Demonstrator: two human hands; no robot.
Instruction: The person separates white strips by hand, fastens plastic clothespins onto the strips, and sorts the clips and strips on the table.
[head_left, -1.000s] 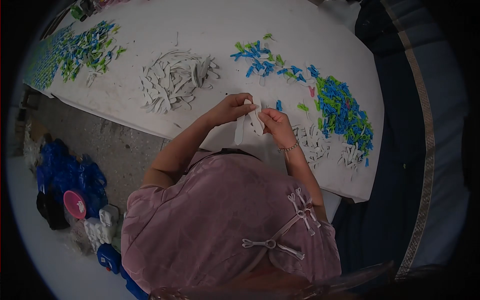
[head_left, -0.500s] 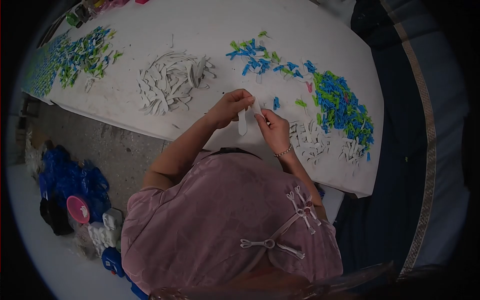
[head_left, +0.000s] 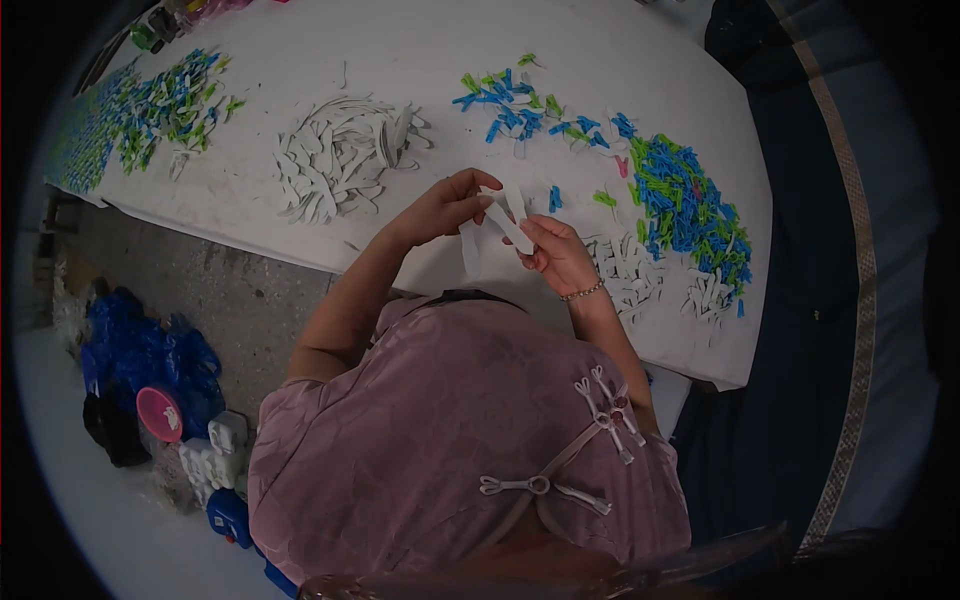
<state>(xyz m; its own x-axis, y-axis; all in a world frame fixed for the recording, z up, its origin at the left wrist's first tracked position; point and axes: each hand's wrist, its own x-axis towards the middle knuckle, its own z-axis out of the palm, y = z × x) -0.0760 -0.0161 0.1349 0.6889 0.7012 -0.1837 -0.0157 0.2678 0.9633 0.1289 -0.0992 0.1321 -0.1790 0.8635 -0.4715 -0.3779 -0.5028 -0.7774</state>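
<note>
Both of my hands are above the near side of the white table. My left hand pinches a white strip whose end hangs down below the fingers. My right hand, with a beaded bracelet at the wrist, grips a white strip that stands bent between the hands. Whether this is one folded strip or two, I cannot tell. To the left of my left hand lies a heap of similar white strips. A blue clip rests just beyond my right hand.
Blue and green clips form a big heap on the right, with small white pieces nearer me. Scattered clips lie farther back. More clips cover the far left. Blue bags and a pink bowl are at lower left.
My hands have moved slightly apart, the right one downward and to the right. The white strip between them now shows as a wider bend, and the hanging end has swung left.
</note>
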